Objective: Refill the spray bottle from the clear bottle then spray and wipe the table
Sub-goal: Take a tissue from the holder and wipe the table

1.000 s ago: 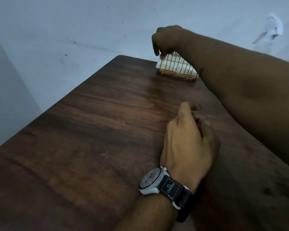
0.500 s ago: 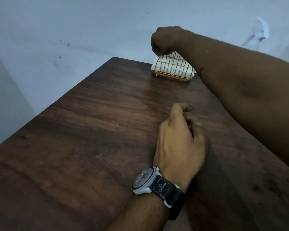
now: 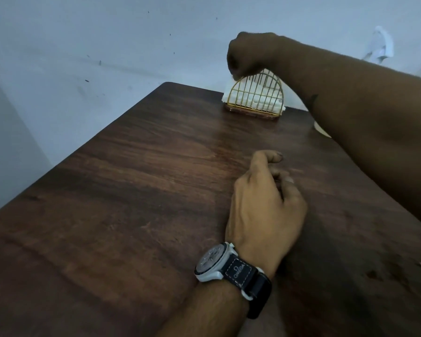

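Observation:
A dark wooden table [image 3: 131, 190] fills the view. At its far end stands a gold wire napkin holder [image 3: 255, 98] with white napkins [image 3: 229, 91] in it. My right hand [image 3: 250, 53] reaches across to the top of the holder, its fingers pinched on the upper edge of a napkin. My left hand [image 3: 265, 205], with a watch on the wrist, rests on the table in the middle, fingers loosely curled and holding nothing. The white trigger head of the spray bottle [image 3: 380, 45] shows at the far right behind my right arm; its body is hidden. The clear bottle is not in view.
A pale wall runs behind and to the left of the table. A small pale edge of something [image 3: 322, 131] peeks out under my right forearm. The table's left edge runs diagonally from the far corner toward me.
My right hand's fingers have drawn together on the top of the napkins. My left hand has hardly moved. The view has shifted slightly.

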`<state>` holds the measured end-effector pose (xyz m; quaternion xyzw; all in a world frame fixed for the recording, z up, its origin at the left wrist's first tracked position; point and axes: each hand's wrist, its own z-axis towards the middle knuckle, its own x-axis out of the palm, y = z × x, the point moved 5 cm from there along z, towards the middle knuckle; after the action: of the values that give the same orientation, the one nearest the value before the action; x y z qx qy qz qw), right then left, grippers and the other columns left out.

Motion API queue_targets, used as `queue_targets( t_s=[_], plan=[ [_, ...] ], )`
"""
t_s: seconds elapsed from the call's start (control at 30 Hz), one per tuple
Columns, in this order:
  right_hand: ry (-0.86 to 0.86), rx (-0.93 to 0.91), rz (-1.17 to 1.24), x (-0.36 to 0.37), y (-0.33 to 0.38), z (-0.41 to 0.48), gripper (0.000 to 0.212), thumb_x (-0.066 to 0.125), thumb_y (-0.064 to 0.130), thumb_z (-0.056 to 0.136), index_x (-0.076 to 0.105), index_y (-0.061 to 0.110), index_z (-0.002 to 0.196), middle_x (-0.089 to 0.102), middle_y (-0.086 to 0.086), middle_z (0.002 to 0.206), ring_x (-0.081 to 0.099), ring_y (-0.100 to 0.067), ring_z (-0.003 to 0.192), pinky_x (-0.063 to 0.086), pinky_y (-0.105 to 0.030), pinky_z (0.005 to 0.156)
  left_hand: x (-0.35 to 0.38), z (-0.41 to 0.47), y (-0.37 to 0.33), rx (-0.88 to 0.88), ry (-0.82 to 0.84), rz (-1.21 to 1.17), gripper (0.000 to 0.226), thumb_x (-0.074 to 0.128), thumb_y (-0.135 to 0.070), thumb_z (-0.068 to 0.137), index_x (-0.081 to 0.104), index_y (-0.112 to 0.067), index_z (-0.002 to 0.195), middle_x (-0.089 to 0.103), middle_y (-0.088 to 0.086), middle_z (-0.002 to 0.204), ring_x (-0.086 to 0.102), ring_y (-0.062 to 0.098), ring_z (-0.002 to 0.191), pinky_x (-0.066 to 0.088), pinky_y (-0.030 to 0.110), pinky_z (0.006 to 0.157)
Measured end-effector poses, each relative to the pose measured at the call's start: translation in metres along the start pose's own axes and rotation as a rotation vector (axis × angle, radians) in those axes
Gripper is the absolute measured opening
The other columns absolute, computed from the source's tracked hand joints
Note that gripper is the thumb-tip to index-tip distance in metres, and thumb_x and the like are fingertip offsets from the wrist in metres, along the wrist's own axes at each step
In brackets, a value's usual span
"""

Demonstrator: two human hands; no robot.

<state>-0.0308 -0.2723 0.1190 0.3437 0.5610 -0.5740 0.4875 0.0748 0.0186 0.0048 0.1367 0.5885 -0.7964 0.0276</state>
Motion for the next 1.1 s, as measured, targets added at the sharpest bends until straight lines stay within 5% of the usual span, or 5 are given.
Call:
queue_targets(
  t_s=[0.23,0.53,0.73,0.93,1.1],
  plan=[
    [-0.431,0.024,0.483,-0.065,-0.058,-0.105,0.026,0.063,0.025,0.082,0.078,0.010,0.098,0.075,-0.001,0.094,0.071,-0.013,0.087,0.053,-0.019,0.075,-0.002,-0.001,-0.002,0.009,-0.009,0.036,0.029,0.061,-0.020,0.094,0.054,-0.029,0.121,0.068,-0.018,0.094,0.063,-0.006,0.091,0.052,0.018,0.082],
    [-0.445,0.374,1.290,-0.077,-0.082,-0.286,0.027,0.057,0.004,0.095,0.074,0.025,0.090,0.067,0.002,0.085,0.063,-0.017,0.079,0.055,-0.035,0.066,-0.007,-0.001,-0.002,-0.047,-0.035,-0.055,0.028,0.066,-0.021,0.093,0.056,-0.027,0.118,0.072,-0.013,0.093,0.068,0.000,0.086,0.056,0.033,0.088],
    [-0.227,0.485,1.157,-0.009,-0.047,-0.386,0.016,0.058,0.007,0.103,0.071,0.016,0.105,0.067,0.009,0.093,0.061,-0.001,0.082,0.045,-0.006,0.071,-0.012,-0.008,-0.001,-0.050,-0.085,-0.089,0.028,0.062,-0.036,0.089,0.056,-0.036,0.116,0.075,-0.007,0.097,0.073,0.014,0.092,0.058,0.048,0.089],
    [-0.094,0.555,0.606,0.045,-0.038,-0.455,0.039,0.050,0.024,0.106,0.054,0.019,0.144,0.053,-0.001,0.146,0.048,-0.023,0.136,0.038,-0.040,0.112,-0.011,-0.018,-0.012,0.002,-0.058,-0.009,0.029,0.061,-0.032,0.089,0.054,-0.033,0.117,0.075,-0.006,0.099,0.073,0.014,0.093,0.058,0.048,0.088],
    [-0.090,0.220,0.597,0.035,-0.004,-0.483,0.045,0.042,0.025,0.109,0.049,0.012,0.152,0.046,0.001,0.160,0.040,-0.016,0.149,0.022,-0.026,0.122,-0.016,-0.022,-0.015,0.028,-0.052,0.043,0.027,0.064,-0.025,0.093,0.055,-0.031,0.118,0.075,-0.006,0.099,0.073,0.014,0.091,0.058,0.049,0.088]
  ],
)
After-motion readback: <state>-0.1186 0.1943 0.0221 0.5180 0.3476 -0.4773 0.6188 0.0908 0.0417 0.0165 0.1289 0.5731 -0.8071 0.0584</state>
